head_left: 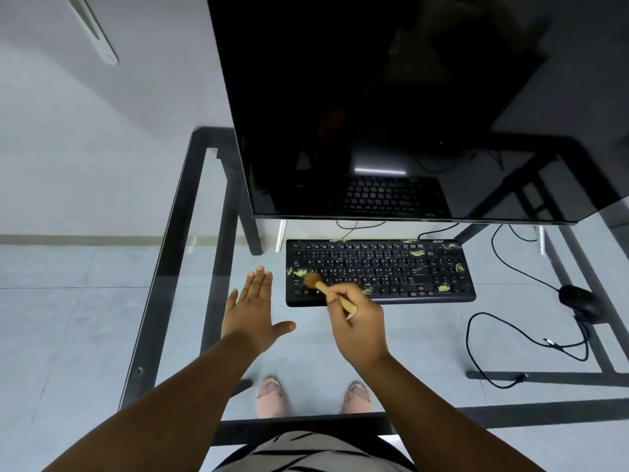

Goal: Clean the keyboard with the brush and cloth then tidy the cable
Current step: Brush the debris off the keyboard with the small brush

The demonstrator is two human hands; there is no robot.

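Observation:
A black keyboard (391,267) lies on the glass desk (190,253) under the monitor, with several yellowish scraps scattered over its keys. My right hand (357,321) grips a small wooden-handled brush (326,291), whose bristles touch the keyboard's lower left keys. My left hand (253,308) is spread flat with straight fingers over the glass, just left of the keyboard, holding nothing. A black cable (503,335) runs in loose loops across the desk at the right. No cloth is in view.
A large dark monitor (391,107) stands behind the keyboard on white feet. A black mouse (580,301) sits at the right beside the cable loops. Through the glass I see the floor and two feet in pink slippers.

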